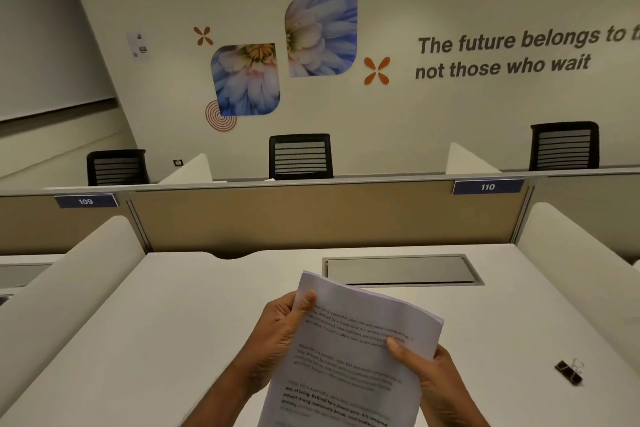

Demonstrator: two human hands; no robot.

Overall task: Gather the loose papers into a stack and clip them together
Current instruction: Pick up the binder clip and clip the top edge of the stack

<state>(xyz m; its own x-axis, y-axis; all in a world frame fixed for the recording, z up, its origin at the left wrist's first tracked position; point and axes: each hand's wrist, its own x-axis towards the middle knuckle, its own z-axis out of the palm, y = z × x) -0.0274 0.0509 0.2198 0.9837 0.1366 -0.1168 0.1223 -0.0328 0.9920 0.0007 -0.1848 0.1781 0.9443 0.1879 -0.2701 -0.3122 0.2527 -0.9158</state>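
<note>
A stack of white printed papers (349, 350) is held up above the white desk (156, 322), tilted with its top leaning left. My left hand (280, 333) grips the stack's upper left edge, thumb on the front sheet. My right hand (426, 374) grips the right edge lower down, thumb pressed on the text. A black binder clip (569, 372) with silver handles lies on the desk to the right, apart from both hands.
A grey metal cable hatch (401, 270) is set into the desk behind the papers. A tan partition (311, 218) closes the back and white curved dividers (69, 274) wall both sides. Black chairs (300, 156) stand beyond the partition.
</note>
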